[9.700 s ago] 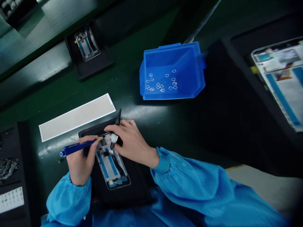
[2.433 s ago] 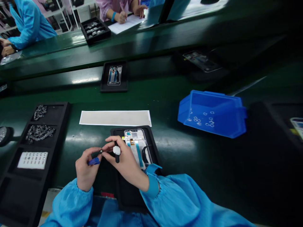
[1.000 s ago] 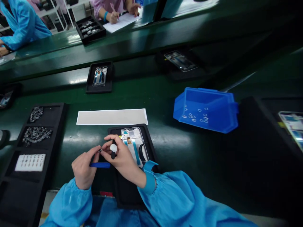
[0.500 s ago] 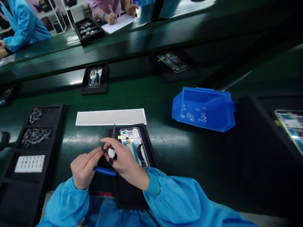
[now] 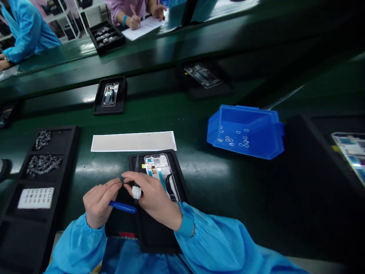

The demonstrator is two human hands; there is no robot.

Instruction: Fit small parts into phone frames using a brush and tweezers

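Observation:
My left hand (image 5: 98,203) is closed around a blue pen-like tool (image 5: 122,207), and its fingertips pinch a tiny dark part (image 5: 123,183). My right hand (image 5: 152,198) meets it at that part and also grips black tweezers (image 5: 136,167) with a white wrap, their tip pointing away from me. Both hands hover over the near left of a black tray (image 5: 182,179) that holds an open phone frame (image 5: 158,169) with blue strips.
A black compartment tray (image 5: 17,213) of small metal parts lies at the left, with a white strip (image 5: 133,141) beyond my hands. A blue bin (image 5: 246,131) of small white rings stands at the right. Further trays with phone frames (image 5: 110,95) ride the belt; other people work across it.
The view swung up from close over the phone to the whole bench. My hands lifted off the phone and met over the tiny part. The belt trays drifted left.

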